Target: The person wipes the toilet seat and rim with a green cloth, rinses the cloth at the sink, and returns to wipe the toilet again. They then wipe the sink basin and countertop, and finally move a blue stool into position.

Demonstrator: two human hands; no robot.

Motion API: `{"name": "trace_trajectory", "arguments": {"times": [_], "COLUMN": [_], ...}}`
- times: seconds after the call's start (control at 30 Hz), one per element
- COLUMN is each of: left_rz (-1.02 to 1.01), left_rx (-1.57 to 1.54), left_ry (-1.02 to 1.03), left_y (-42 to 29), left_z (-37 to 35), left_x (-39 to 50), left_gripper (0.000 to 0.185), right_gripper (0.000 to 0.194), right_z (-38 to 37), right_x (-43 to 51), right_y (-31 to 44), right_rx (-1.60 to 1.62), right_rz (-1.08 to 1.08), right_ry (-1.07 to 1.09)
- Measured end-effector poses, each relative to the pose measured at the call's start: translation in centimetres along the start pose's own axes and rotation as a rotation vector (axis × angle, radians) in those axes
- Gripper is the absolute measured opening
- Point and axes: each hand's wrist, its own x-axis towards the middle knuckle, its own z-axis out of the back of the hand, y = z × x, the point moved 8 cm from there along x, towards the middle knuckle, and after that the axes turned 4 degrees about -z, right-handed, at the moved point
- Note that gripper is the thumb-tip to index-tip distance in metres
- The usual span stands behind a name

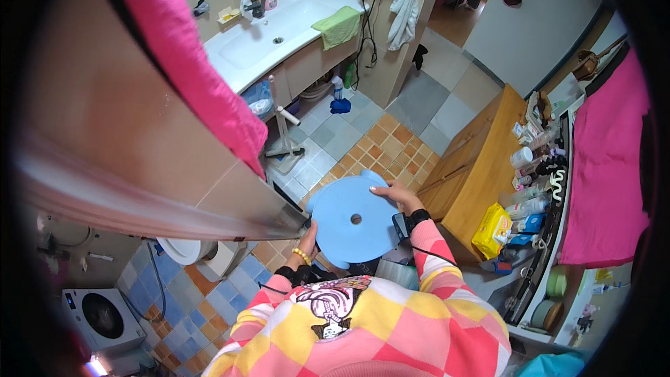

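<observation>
Between my hands is a round, light blue plastic piece (348, 238), which looks like a stool seen from above. It has a small hole in its middle, and rounded lobes stick out past its rim. My left hand (308, 243), with a yellow bead bracelet at the wrist, grips its left edge. At the upper right edge my right hand (402, 196) holds on, thumb on the top face and fingers out of sight beneath. Both wrists wear dark straps, and a small device (402, 226) sits on the right one. Whatever lies directly under the blue piece is hidden.
A tiled wall edge (282, 214) stands close by my left hand. To the right is a wooden cabinet (471, 167) carrying bottles and a yellow wipes pack (492, 230). Ahead are a white washbasin (246, 55) and a floor squeegee (282, 125). A washing machine (102, 319) stands lower left.
</observation>
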Motion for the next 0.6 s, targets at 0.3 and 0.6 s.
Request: {"name": "trace_trajectory", "arguments": {"times": [0.3,0.6], "left_rz": [-0.15,-0.204], "left_rx": [-0.205,-0.371], "left_ry": [0.018,-0.031], "left_y": [-11.2,-19.1], "left_z": [-7.2,-7.8], "left_x": [12.3,21.3], "left_gripper": [0.062,0.059], "right_gripper": [0.064,0.07], "right_z": [7.9,9.4], "right_x": [3.1,17.5], "right_y": [11.5,20.5], "right_rx": [0.138,-0.085], "right_rz": [0.205,0.214], "right_ry": [-0.143,0.017]}}
